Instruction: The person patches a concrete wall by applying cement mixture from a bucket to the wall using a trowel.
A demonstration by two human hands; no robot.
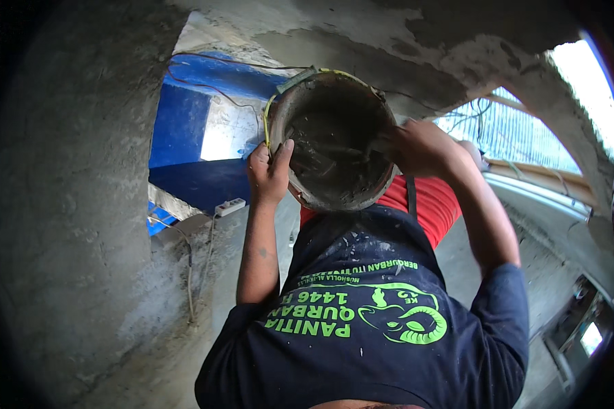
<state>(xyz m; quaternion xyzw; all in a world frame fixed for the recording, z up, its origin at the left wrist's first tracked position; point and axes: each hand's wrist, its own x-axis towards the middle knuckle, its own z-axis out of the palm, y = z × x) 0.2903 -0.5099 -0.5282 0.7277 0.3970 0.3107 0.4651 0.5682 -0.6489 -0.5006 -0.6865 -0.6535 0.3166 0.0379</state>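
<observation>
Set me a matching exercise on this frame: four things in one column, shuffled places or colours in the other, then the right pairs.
1. Left hand
2. Right hand
3. Power strip
4. Shirt

A. White, left of the bucket
B. At the bucket's right side
C. Dark, printed in green
D. Clasping the bucket's left rim

Pairs: 1-D, 2-B, 3-A, 4-C

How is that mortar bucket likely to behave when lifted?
The bucket is probably heavy, given the grey mortar inside. Its smeared rim could be slippery under the left hand. Being round, it might roll if tipped.
</observation>
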